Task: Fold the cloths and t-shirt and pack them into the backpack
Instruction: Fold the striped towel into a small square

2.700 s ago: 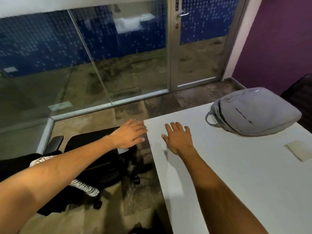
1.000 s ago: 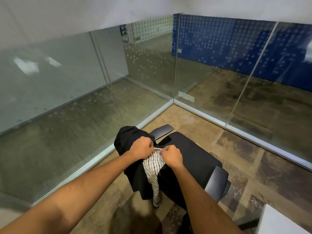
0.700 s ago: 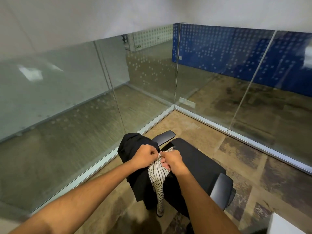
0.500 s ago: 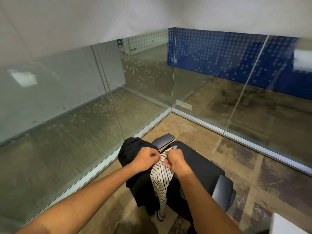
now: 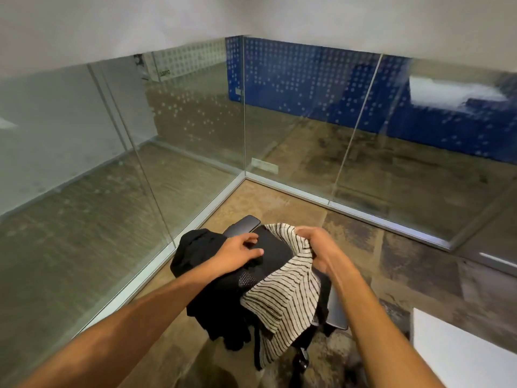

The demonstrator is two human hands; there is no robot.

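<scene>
**Garment retrieval from chair: striped cloth lifted clear**

Glass partition walls point(image 5: 195, 152) meet in a corner behind an office chair point(image 5: 275, 254) that stands on patterned carpet point(image 5: 405, 261); only a white corner of the counter point(image 5: 458, 357) shows at lower right.

Change since half a second ago: both my hands were bunched together at the top of the striped cloth point(image 5: 285, 292). They have now separated. My right hand point(image 5: 321, 249) has pulled the striped cloth up and to the right, its fingers curled round a gathered top edge, so that the cloth hangs spread across the chair seat. My left hand point(image 5: 237, 250) has let go; its fingers lie loosely extended, resting on the black garment point(image 5: 201, 253) and chair back.

Meaning for the task: in my judgement, the striped cloth is nearly free of the chair and ready to carry to the counter for folding. The black garment remains draped over the chair back, not yet collected.

Containers: the backpack is out of view at this moment, so I cannot tell its contents. Nothing visible here is folded.
</scene>
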